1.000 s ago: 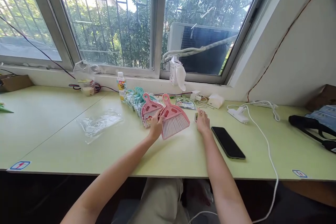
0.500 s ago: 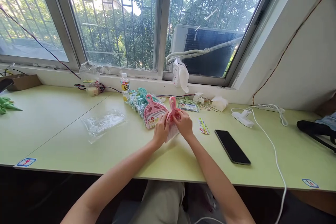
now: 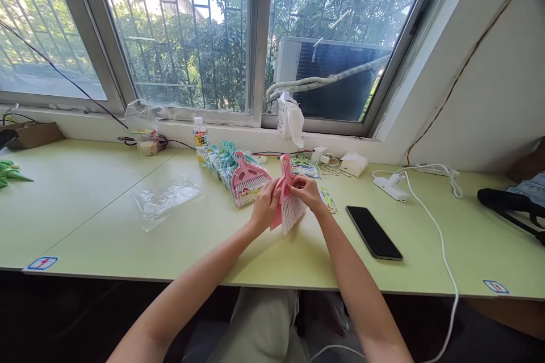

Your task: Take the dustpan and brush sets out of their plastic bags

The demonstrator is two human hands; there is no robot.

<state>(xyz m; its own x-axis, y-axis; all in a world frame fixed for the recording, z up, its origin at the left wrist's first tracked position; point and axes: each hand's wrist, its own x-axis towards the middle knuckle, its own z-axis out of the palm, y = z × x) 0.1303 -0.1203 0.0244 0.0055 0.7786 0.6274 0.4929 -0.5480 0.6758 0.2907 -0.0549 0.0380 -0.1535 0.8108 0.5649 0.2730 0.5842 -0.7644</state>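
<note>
Just above the table, a small pink dustpan (image 3: 275, 222) and a pink hand brush (image 3: 293, 213) with pale bristles are held together, handles pointing up. My left hand (image 3: 264, 207) is closed on the dustpan's left side. With fingers pinched, my right hand (image 3: 308, 191) grips the upper right of the brush. Behind my left hand lies a packed pink dustpan-and-brush set (image 3: 248, 178), in front of several teal sets (image 3: 225, 154) in clear wrapping. A green set (image 3: 304, 167) sits behind my right hand, and a printed card (image 3: 329, 201) lies to its right.
A clear plastic bag (image 3: 166, 198) lies flat at left. At the back stand a drink bottle (image 3: 200, 139) and a bagged cup (image 3: 147, 140). On the right are a phone (image 3: 373, 232), a power strip (image 3: 390, 187) and a trailing white cable (image 3: 443, 249).
The dustpan and brush have turned and shifted slightly right, and the bristles now show more fully beside the pan. My right hand has moved to the brush's right edge.
</note>
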